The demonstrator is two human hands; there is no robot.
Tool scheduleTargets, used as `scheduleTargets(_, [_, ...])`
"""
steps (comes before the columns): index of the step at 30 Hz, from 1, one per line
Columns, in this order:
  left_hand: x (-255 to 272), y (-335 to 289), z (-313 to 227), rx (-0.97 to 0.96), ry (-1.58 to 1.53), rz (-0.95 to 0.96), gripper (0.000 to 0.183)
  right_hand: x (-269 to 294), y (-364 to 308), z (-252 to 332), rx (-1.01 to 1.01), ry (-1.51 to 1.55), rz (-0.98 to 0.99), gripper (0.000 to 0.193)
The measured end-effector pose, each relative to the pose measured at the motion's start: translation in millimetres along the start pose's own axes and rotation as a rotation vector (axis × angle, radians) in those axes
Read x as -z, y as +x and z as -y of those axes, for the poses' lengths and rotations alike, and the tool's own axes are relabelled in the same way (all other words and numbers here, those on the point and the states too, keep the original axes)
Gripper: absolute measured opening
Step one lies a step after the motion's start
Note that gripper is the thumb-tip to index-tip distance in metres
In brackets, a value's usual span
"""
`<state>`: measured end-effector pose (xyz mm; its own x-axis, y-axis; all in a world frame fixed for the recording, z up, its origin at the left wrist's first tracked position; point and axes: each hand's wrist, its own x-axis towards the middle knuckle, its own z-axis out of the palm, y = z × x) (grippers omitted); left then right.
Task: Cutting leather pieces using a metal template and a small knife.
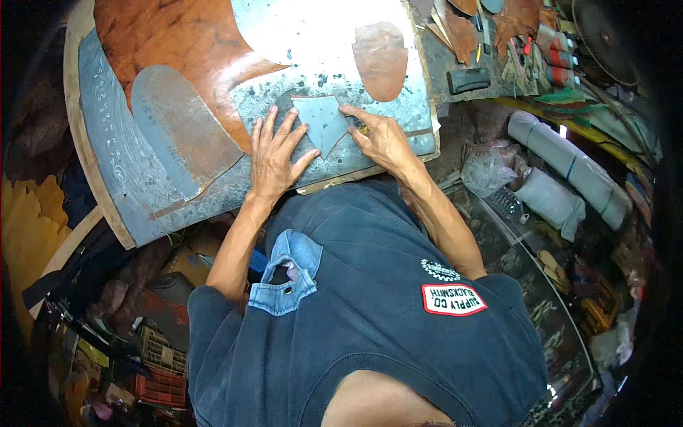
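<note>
Pattern piece: a small grey, roughly pentagonal template (321, 122) lies flat on the metal-faced worktop (142, 185), its point toward the person, between the two hands.
Left hand: the left hand (274, 153) is spread wide, palm down, with fingertips on the template's left edge; its grip encloses nothing, it only presses.
Right hand: the right hand (380, 139) rests at the template's right edge with fingers drawn narrow; whether they pinch a small blade or marker cannot be told, since the fingers hide the spot. A ring shows on one finger.
Step in hand (judged): holding the template still while its outline is traced or cut along the right side.
Doing it well (judged): keep the left fingers flat and close to the working edge, yet clear of the tool's path; hold steady downward pressure so the piece does not creep; follow the edge in one even stroke.
Surroundings: a brown leather hide (178, 50) lies at the far left of the worktop, a long grey rounded pattern (181, 128) lies partly over it, and a brown rounded cut piece (380, 60) sits beyond the right hand, well apart from the template.
Risk (judged): a slip toward the pressing fingertips.
</note>
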<state>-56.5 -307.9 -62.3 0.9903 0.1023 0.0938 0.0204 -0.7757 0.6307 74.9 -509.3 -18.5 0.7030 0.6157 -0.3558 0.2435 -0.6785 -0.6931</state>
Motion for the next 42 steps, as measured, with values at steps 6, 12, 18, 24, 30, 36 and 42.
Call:
scheduleTargets(6, [-1,0,-1,0.001,-0.002,0.004,0.05,6,0,6,-0.028,-0.009,0.012,0.037])
scheduleTargets(12, [3,4,0,-0.007,0.028,-0.006,0.05,9,7,5,-0.074,-0.031,0.085,0.042])
scheduleTargets(18, [-3,-3,1,-0.007,0.014,-0.023,0.05,1,3,-5,-0.005,-0.019,0.036,0.042])
scheduleTargets(24, [-4,-3,2,-0.029,0.027,-0.039,0.049,1,2,-3,0.007,-0.031,0.034,0.041])
scheduleTargets(30, [-4,-3,2,-0.039,0.033,-0.044,0.049,-2,1,-7,0.056,-0.04,-0.005,0.04])
scheduleTargets(36, [-3,-2,-2,-0.028,0.034,-0.04,0.048,1,-1,0,0.033,-0.05,0.007,0.041])
scheduleTargets(42, [-3,2,-9,-0.007,0.069,-0.015,0.047,2,2,-8,0.056,-0.033,0.02,0.041])
